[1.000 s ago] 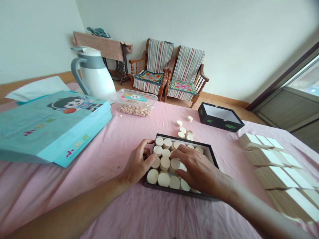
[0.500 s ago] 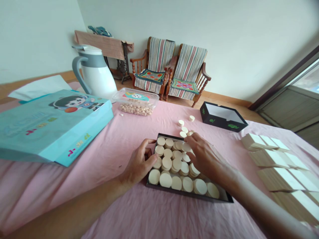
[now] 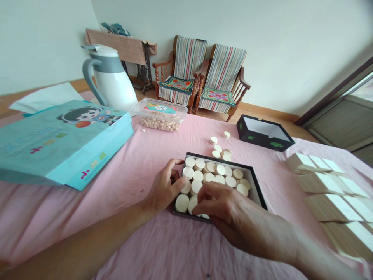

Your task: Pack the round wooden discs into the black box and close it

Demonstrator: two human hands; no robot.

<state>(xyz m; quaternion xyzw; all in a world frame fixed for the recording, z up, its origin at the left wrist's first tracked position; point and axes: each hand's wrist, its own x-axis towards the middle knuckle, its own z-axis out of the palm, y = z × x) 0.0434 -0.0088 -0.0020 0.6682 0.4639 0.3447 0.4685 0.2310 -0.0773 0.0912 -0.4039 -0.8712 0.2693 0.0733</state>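
Observation:
A shallow black box (image 3: 259, 186) lies on the table in front of me, filled with pale round wooden discs (image 3: 197, 175) stacked in rows. My left hand (image 3: 166, 186) is closed on the box's left edge, its thumb over the rim beside the discs. Over the front part of the box is my right hand (image 3: 227, 210), fingers bent together. Its fingertips touch the edge of a front-row disc (image 3: 192, 203); whatever may be between them is hidden. Several loose discs (image 3: 216, 154) lie on the cloth just behind the box.
A black box lid or tray (image 3: 265, 134) sits at the back right. Stacked pale wooden rectangles (image 3: 317, 182) stand on the right. At left are a turquoise box (image 3: 67, 144), a white jug (image 3: 113, 85) and a clear tub (image 3: 160, 118) of small beige pieces. Pink cloth (image 3: 163, 249) covers the table.
My right hand has moved from the box's far side toward its near left part, uncovering the back rows and the loose discs. My left hand stays on the box's edge.

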